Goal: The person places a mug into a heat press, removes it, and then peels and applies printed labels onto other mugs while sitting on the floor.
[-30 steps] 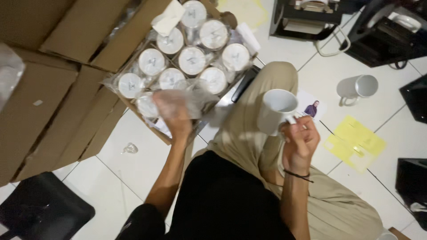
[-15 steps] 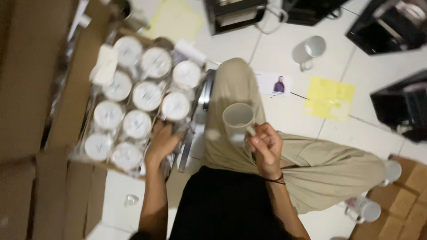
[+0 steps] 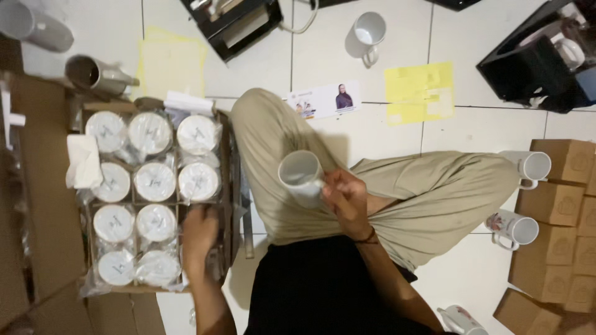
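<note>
I sit cross-legged on a white tiled floor. My right hand (image 3: 345, 200) grips a plain white mug (image 3: 300, 174) by its handle side, over my lap, mouth facing up. My left hand (image 3: 199, 237) reaches down into an open cardboard box (image 3: 227, 186) at my left, in an empty cell at the box's near right corner. The box holds several white mugs wrapped in clear plastic (image 3: 154, 180), set in rows. Whether the left hand grasps anything is hidden by its back.
Loose white mugs stand on the floor at top (image 3: 369, 31) and at right (image 3: 529, 166), one printed (image 3: 514, 227). Small brown cartons (image 3: 555, 205) stack at right. Yellow sheets (image 3: 420, 93), a printed strip (image 3: 324, 99), black machines (image 3: 239, 22) and a metal cylinder (image 3: 96, 74) lie around.
The view swung right. My left hand dropped from holding crumpled plastic wrap above the box down into the box's near corner. The right hand keeps the mug, lowered over my lap.
</note>
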